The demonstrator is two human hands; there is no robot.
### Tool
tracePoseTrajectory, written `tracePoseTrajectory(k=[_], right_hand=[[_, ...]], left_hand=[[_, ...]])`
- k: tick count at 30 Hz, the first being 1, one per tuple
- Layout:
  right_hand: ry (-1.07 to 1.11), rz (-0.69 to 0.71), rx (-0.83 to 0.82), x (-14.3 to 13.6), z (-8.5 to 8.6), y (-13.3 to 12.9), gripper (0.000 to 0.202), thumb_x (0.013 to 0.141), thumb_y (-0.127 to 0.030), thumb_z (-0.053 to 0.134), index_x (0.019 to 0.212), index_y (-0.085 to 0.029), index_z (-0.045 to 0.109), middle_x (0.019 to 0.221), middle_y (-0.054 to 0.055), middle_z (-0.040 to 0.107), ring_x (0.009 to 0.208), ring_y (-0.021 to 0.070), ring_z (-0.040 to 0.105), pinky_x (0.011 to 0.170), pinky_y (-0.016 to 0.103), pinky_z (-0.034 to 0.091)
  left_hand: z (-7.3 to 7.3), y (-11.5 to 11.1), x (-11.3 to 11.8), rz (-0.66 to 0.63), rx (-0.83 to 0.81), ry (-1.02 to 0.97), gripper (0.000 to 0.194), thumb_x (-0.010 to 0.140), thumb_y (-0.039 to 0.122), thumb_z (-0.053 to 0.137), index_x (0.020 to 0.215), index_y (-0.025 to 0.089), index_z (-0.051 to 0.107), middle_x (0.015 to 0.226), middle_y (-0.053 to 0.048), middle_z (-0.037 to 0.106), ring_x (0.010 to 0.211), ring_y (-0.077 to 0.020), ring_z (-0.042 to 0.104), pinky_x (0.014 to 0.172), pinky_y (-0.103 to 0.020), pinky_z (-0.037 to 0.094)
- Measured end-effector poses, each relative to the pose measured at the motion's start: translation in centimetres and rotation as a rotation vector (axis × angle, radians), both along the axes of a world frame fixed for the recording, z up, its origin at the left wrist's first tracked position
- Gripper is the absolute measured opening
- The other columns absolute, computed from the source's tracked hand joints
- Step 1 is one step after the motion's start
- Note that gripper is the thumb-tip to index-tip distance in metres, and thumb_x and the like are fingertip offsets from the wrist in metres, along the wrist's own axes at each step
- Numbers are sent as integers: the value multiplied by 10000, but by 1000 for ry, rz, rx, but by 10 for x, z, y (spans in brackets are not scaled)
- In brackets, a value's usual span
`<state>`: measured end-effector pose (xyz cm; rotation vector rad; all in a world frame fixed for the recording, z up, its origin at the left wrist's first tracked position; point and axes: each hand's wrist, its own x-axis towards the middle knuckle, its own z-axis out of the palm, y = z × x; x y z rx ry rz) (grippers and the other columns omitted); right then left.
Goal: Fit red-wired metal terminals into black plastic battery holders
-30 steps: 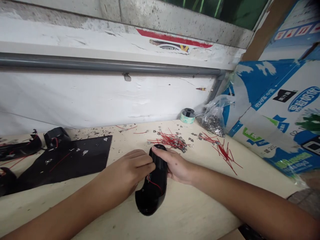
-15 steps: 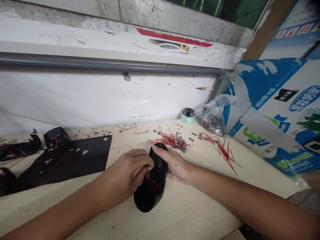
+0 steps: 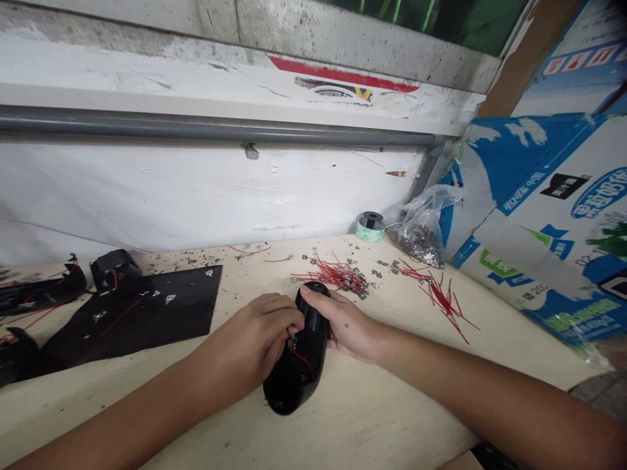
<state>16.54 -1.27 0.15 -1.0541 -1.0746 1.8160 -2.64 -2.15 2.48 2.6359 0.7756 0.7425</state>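
Observation:
A glossy black plastic housing [image 3: 292,382], long and rounded, is held tilted above the pale tabletop. My right hand [image 3: 343,321] wraps its far end, thumb on top and fingers underneath. Inside the hollow lie a thin red wire [image 3: 302,359] and a small green part [image 3: 292,341]. My left hand [image 3: 274,326] is closed in a pinch at the housing's left edge, by the green part; its fingertips cover what they grip. Just beyond the housing is a pile of red wires [image 3: 337,271] with small metal tabs on their ends.
A black mat [image 3: 166,320] with loose metal tabs lies at left, beside more black housings [image 3: 115,269]. At the back stand a tape roll [image 3: 369,228] and a clear bag of metal parts [image 3: 418,241]. More red wires [image 3: 443,300] and a large blue-white carton [image 3: 543,222] are at right.
Both hands keep their hold on the housing, and the left fingertips have shifted only slightly at its edge. The whole view has moved a little.

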Motion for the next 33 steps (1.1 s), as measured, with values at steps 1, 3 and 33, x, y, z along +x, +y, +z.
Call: tracePoseTrajectory(k=[1, 3, 33], right_hand=[[4, -4, -3, 0, 0, 0, 470, 743, -624, 738, 862, -216, 538, 714, -15, 547, 594, 130, 482, 497, 212, 379], [9, -15, -11, 0, 0, 1, 477, 734, -625, 745, 867, -218, 533, 710, -20, 539, 584, 125, 469, 478, 205, 360], [-44, -16, 10, 1, -1, 0, 460, 754, -631, 729, 858, -222, 547, 698, -24, 547, 569, 124, 472, 482, 214, 357]], left_hand=[[-1, 0, 0, 8, -2, -1, 242, 917, 17, 414, 954, 174, 595, 917, -44, 626, 851, -165, 555, 757, -305, 455], [-1, 0, -1, 17, -8, -6, 236, 925, 25, 425, 969, 172, 604, 911, -42, 628, 843, -162, 555, 754, -302, 456], [-3, -5, 6, 2, 71, -53, 276, 890, -8, 394, 931, 155, 613, 859, -54, 621, 809, -171, 553, 716, -297, 479]])
